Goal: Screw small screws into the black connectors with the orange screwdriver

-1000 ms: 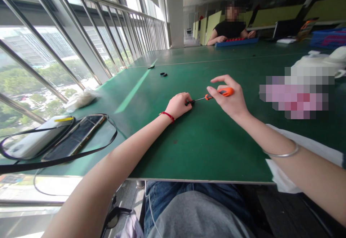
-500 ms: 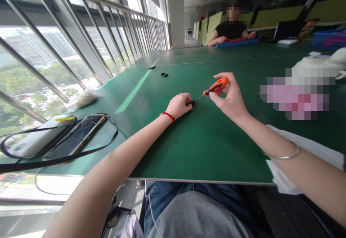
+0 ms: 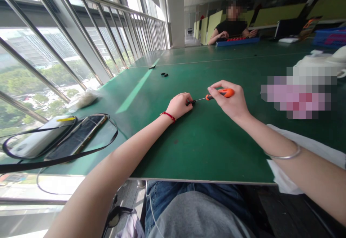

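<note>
My right hand pinches a small screwdriver with an orange and black handle, holding it almost level. Its thin steel shaft points left, and the tip reaches a small black part. My left hand rests on the green work mat and grips that part between its fingertips. The fingers hide most of the part, so I cannot tell its exact shape.
Two small black pieces and another lie farther along the mat. A phone, a white power bank and a black cord lie at left, beside a window railing. A co-worker sits at the far end.
The screwdriver handle has dropped from its raised tilt and swung right, so the tool now lies nearly level. My left hand and the black part have stayed in place.
</note>
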A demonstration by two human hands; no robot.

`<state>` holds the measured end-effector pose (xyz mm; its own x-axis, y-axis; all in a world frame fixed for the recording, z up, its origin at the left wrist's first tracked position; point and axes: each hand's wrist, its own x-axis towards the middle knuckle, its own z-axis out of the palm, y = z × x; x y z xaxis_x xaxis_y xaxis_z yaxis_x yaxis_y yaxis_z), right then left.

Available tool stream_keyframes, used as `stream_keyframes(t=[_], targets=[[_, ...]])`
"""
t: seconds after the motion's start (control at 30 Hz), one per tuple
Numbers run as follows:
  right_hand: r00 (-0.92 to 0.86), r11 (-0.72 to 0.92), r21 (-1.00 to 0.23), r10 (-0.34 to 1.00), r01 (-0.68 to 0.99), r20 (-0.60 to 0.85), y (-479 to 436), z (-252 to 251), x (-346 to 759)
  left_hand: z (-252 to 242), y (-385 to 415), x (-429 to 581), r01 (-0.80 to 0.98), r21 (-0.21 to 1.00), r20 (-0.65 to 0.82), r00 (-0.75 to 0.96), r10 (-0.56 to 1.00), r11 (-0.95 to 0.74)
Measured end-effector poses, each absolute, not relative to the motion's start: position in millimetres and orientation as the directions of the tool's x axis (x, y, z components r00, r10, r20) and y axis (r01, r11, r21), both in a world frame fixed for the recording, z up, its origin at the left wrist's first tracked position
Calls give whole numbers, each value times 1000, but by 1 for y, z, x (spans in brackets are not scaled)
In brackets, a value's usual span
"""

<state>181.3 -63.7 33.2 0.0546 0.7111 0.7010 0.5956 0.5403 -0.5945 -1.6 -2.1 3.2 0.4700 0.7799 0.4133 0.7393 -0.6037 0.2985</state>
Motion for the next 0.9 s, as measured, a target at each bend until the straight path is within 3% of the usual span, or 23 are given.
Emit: stream_keyframes(t=[0.43,0.6,0.77,0.9], targets=[[64,639,-582,644,503,762,-61,31,179,3,-3,-1,746,275,423,473,773,-607],[33,570,-615,718,544,695,-64,33,178,3,-2,-2,739,275,429,478,767,-615],[98,560,-593,674,578,732,-63,33,180,2,-2,-2,736,276,433,479,764,-618],[42,574,-505,634,645,773,-66,34,178,1,-1,-2,722,272,439,496,749,-637]])
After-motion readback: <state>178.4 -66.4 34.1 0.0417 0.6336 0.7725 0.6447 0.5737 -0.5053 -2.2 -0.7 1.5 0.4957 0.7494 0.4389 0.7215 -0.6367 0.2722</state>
